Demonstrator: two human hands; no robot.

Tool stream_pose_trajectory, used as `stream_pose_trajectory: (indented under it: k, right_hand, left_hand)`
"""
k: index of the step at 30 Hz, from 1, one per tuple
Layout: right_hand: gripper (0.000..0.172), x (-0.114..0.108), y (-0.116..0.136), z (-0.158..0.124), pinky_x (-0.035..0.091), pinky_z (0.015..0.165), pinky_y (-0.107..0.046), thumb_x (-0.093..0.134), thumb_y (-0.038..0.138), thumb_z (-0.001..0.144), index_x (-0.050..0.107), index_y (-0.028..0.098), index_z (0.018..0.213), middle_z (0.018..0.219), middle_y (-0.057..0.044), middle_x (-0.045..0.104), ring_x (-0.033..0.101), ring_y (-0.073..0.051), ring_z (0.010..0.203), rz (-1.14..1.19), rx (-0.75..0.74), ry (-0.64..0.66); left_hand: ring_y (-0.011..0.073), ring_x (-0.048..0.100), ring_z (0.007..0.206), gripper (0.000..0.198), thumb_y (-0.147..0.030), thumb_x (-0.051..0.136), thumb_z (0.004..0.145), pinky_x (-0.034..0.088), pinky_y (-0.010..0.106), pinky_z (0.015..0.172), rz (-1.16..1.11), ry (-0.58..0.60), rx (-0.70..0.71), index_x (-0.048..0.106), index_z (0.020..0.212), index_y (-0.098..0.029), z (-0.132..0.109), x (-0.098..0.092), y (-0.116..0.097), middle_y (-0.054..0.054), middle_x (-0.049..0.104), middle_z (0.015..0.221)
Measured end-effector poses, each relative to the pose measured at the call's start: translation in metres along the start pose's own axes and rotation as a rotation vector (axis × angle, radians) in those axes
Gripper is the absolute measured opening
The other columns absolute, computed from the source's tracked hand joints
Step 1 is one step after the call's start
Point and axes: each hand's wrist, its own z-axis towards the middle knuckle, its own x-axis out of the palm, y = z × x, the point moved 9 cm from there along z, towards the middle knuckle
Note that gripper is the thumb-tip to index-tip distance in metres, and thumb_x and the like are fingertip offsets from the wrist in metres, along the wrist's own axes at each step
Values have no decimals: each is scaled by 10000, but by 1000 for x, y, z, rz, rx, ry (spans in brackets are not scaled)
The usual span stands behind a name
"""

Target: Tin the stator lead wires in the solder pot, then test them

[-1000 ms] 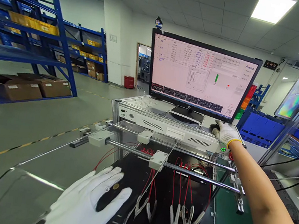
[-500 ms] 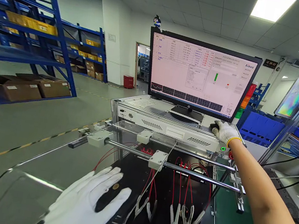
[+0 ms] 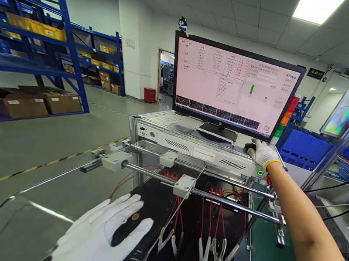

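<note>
My left hand [image 3: 105, 230], in a white glove, reaches over the black work surface [image 3: 148, 188] with thumb and fingers spread, holding nothing. To its right lie several metal alligator clips [image 3: 203, 254] on red wires [image 3: 203, 216]. My right hand [image 3: 261, 154], in a white knitted glove with a yellow cuff, is at the right end of the white instrument case [image 3: 160, 139]. Its fingers curl around something dark that I cannot make out. Just below it glows a green-ringed button [image 3: 260, 173]. The monitor [image 3: 208, 83], with tables and a small dialog box, stands on the case.
Metal rails [image 3: 232, 206] with white blocks [image 3: 184, 186] cross in front of the case. A clear panel [image 3: 22, 230] is at the lower left. Blue shelving [image 3: 72, 43] with cartons stands at the left. A blue bin [image 3: 304, 146] and cables are at the right.
Both hands stay where they were. The view shifts very slightly, and the wall clock's last digit has changed.
</note>
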Motion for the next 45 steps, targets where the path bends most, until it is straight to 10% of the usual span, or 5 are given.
stream_pose_trajectory:
  k: [45]
  right_hand:
    - [507,-2,7,1,413,980,-474,397,466,944,465,255,1400,1300,-154,537,569,-326,1152,-23,-29,28]
  left_hand:
    - [340,647,1113,569,-607,420,900,468,558,1053,4,51,-13,732,1061,-159,-3,5,3,91,712,1152]
